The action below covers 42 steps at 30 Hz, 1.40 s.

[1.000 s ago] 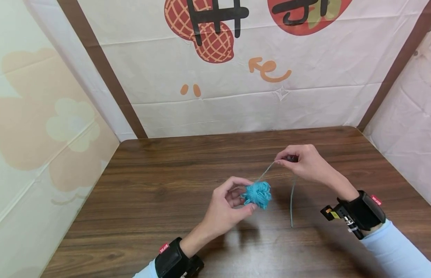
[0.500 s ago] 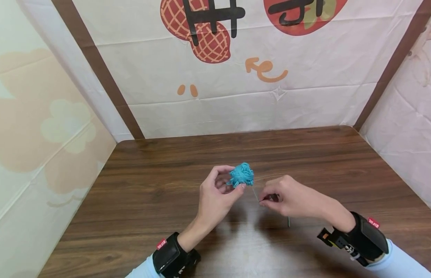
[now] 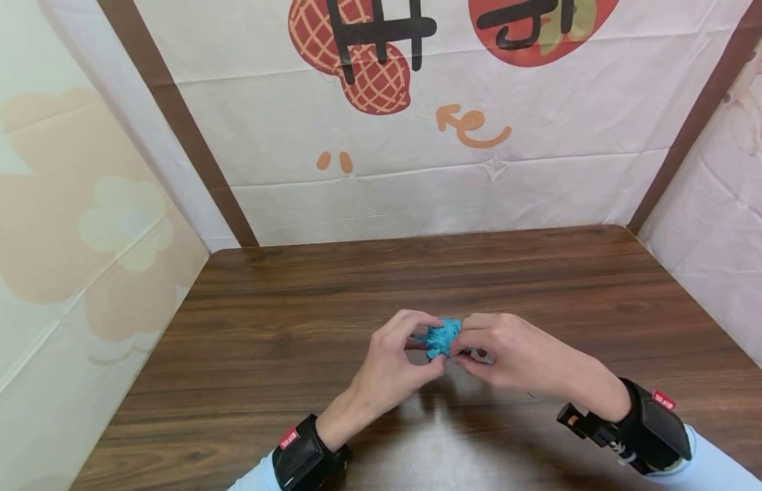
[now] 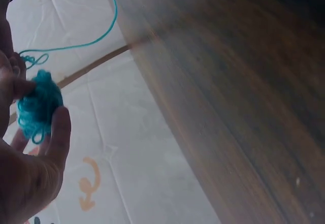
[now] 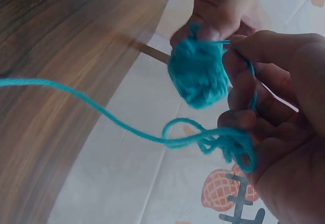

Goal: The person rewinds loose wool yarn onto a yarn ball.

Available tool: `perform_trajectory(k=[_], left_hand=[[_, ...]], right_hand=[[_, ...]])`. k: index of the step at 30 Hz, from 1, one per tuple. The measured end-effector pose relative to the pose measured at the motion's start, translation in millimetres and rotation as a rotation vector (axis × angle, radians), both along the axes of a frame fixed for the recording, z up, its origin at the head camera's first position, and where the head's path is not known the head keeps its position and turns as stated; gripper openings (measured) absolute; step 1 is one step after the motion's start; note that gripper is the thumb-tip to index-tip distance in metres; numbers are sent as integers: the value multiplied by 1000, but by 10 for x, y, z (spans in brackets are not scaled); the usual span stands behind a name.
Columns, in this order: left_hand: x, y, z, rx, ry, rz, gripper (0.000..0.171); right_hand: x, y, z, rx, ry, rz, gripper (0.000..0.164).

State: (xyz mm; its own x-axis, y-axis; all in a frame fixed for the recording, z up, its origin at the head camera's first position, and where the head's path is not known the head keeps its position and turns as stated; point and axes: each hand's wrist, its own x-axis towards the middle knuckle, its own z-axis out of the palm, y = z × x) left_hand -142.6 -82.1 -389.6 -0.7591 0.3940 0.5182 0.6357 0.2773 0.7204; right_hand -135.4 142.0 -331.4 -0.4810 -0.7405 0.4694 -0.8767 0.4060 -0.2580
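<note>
A small turquoise ball of yarn [image 3: 443, 337] is held above the table between both hands. My left hand [image 3: 396, 358] grips it from the left, thumb below and fingers above, as the left wrist view of the yarn ball [image 4: 40, 104] also shows. Close against its right side, my right hand [image 3: 509, 351] pinches the strand between thumb and forefinger. In the right wrist view, a taut bit of yarn runs from the ball [image 5: 198, 74] to those fingertips. A looped bunch of the same yarn [image 5: 236, 148] sits at the right hand's curled lower fingers, with a loose tail [image 5: 96, 106] trailing away.
The brown wood-grain table [image 3: 307, 286] lies under both hands. Behind it hangs a white printed cloth [image 3: 417, 198], with another cloth [image 3: 98, 239] at the left side. Black wrist cameras [image 3: 647, 426] are strapped to both forearms.
The right hand has come down from the upper right, strand pinched, to the ball's right side. The left hand with the ball shifted left and up, then came back right and lower.
</note>
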Motion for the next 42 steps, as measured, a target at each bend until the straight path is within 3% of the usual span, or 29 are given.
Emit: perform_trajectory(k=[5,12,20,30,42], left_hand=[[24,5,6,-46,-5,-96,41],[55,0,27,-42,-33,-147,42],[80,17,24,-51,-21,-189,42],[130,37,-9,-54,-85,-226,42],[148,46,11,-52,-114,-248,42]], right_hand=[[-23,36,41,-34,45,-2,22],[-64,89,92,-49,81,-2,18],[-105,145,96,-84,56,-4,23],[-265,245,53,-160,69,-1,28],[-469,402,-26,-196,9,-104,26]])
